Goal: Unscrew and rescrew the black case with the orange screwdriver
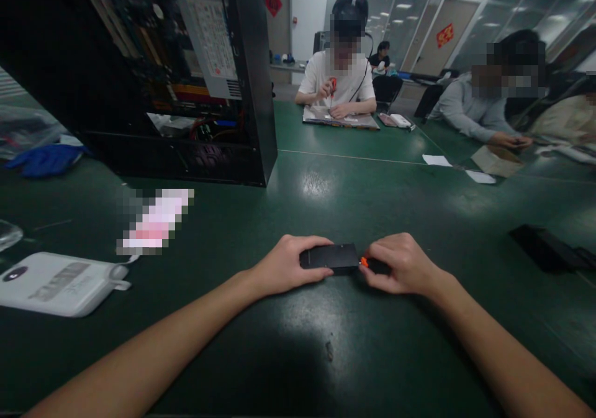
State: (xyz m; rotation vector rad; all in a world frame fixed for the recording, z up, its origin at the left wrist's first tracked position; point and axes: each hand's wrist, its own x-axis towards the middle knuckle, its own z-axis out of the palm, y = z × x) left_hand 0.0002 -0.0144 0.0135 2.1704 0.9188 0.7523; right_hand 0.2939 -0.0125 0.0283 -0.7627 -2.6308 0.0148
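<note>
A flat black rectangular box (329, 257) lies low over the green table, directly in front of me. My left hand (289, 263) grips its left end, thumb along the near edge and fingers along the far edge. At the box's right end, my right hand (395, 263) is closed in a pinch around an orange-handled screwdriver (364, 261). Only a bit of the orange and a short metal tip show, the tip meeting the end face of the box. The rest of the tool is hidden by my fingers.
An open computer case (251, 82) stands at the back left of the table (316, 185). Nearer are a blurred-out phone (158, 219), a white power bank (60, 284) and a blue glove (46, 160). A black object (544, 247) lies right. Co-workers sit opposite, one with a red tool.
</note>
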